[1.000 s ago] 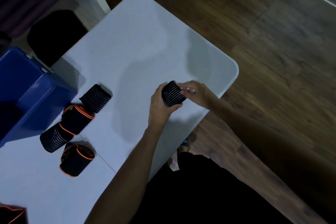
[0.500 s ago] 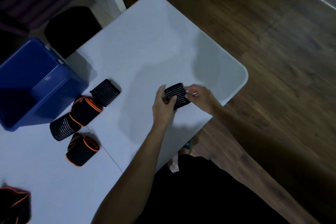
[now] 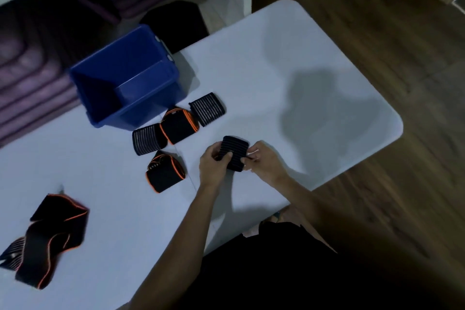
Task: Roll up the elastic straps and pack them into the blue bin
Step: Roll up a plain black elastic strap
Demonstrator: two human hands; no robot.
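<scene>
The bin (image 3: 125, 75) is deep blue. The worktop (image 3: 276, 70) is pale grey-white. The rolled strap (image 3: 235, 152) between the hands is black with thin pale ribbing — two more ribbed rolls (image 3: 207, 108) (image 3: 147, 139) show the same black-and-grey stripes. Two other rolls (image 3: 177, 126) (image 3: 164, 175) are plain black edged in orange. The loose strap (image 3: 54, 239) is black with orange piping, its end striped grey. The floor (image 3: 402, 33) is dark brown wood grain.
</scene>
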